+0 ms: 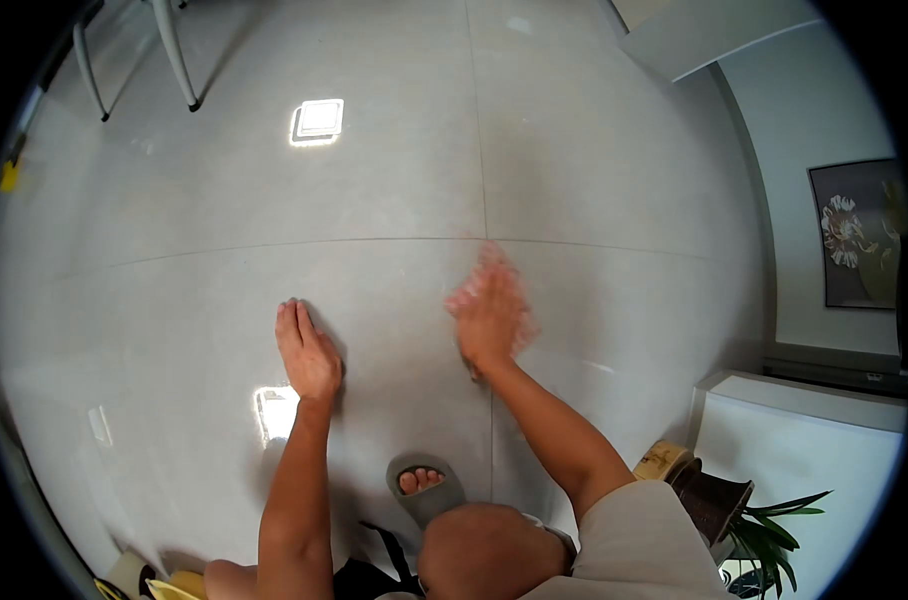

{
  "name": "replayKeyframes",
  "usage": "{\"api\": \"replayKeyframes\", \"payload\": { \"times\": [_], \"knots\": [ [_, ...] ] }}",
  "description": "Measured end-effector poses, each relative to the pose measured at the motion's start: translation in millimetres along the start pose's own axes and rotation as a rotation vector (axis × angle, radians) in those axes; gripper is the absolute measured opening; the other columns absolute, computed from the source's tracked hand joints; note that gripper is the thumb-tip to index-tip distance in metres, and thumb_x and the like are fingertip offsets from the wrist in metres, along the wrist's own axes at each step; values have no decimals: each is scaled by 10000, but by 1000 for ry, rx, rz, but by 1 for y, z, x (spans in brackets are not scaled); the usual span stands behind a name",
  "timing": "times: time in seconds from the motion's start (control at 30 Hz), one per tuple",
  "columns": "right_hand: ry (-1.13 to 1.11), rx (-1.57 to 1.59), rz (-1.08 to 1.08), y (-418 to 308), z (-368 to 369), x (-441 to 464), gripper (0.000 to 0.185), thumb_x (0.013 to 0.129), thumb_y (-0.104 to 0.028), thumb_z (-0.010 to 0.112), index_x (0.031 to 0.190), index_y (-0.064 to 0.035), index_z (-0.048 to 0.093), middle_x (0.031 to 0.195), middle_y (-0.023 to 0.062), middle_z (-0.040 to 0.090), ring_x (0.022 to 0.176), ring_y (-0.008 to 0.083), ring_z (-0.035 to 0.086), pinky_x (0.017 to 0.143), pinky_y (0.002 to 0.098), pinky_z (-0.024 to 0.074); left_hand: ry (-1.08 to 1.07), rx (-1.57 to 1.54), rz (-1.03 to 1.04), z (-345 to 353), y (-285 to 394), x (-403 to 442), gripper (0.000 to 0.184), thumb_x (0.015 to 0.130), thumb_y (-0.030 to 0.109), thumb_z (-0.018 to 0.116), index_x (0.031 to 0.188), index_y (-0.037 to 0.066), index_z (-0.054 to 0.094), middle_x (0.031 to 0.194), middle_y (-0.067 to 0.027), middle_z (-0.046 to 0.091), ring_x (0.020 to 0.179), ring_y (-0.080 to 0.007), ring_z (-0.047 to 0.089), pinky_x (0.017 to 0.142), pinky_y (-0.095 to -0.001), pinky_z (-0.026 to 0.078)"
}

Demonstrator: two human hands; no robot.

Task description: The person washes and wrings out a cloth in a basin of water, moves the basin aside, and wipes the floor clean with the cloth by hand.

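My left hand (308, 352) rests flat on the shiny grey tiled floor (394, 180), its fingers stretched forward and nothing under it that I can see. To its right, my right hand (489, 318) presses a pink and white cloth (494, 262) against the tiles, just below the crossing of two tile joints. The cloth and the fingers on it are blurred by motion. Below and between the hands, my foot in a grey-green slipper (423, 487) and a bent knee (489, 560) show.
White chair legs (174, 55) stand at the upper left. At the lower right are a white cabinet (799, 440), a dark pot (712, 497) and a green plant (769, 540). A framed flower picture (859, 235) hangs on the right wall.
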State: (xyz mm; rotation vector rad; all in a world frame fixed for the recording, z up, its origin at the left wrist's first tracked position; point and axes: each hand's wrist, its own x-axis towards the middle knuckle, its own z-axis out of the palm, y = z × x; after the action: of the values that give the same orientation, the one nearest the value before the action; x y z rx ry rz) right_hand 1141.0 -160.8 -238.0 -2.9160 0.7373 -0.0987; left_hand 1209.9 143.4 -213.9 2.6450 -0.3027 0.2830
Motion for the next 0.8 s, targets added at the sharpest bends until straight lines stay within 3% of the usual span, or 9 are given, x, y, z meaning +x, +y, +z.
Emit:
{"api": "replayKeyframes", "payload": {
  "times": [0.2,0.3,0.4,0.5,0.63,0.8],
  "knots": [
    [85,76,18,-9,-8,80,697,1071,-373,528,1634,19,408,1711,230,387,1606,409,308,1312,542,217,-31,38,-10,-3,4,5,533,967,-14,577,1492,-92,531,1565,-273,516,1488,-477,451,1246,-549,379],
    [155,157,-243,-20,-8,85,599,1050,-295,573,1542,38,498,1566,228,530,1499,421,433,1277,534,284,-37,41,-11,-5,3,5,540,968,-6,577,1499,-91,528,1568,-272,512,1488,-478,451,1244,-551,380],
    [43,187,-266,30,-13,88,481,1021,-220,612,1429,29,567,1420,211,590,1385,424,500,1226,549,336,-34,49,5,-5,1,2,542,969,-3,574,1502,-89,527,1571,-270,509,1487,-483,450,1241,-555,383],
    [270,158,-290,64,-29,87,401,1011,-189,614,1349,24,601,1373,203,594,1344,430,508,1193,575,358,-22,89,7,-2,7,5,543,968,-3,570,1503,-89,528,1574,-269,508,1485,-489,450,1238,-557,385],
    [270,109,-345,22,-29,84,351,1014,-150,596,1328,5,626,1346,175,615,1316,410,525,1194,565,369,-52,102,56,5,4,5,555,969,10,577,1511,-89,520,1585,-272,507,1493,-486,449,1249,-563,367],
    [130,168,-288,59,-29,95,384,974,-161,640,1327,-11,627,1332,146,617,1341,388,514,1197,538,373,-93,-62,169,18,47,38,554,1002,69,580,1533,-75,510,1635,-235,486,1552,-423,415,1287,-553,323]
  ]
}}
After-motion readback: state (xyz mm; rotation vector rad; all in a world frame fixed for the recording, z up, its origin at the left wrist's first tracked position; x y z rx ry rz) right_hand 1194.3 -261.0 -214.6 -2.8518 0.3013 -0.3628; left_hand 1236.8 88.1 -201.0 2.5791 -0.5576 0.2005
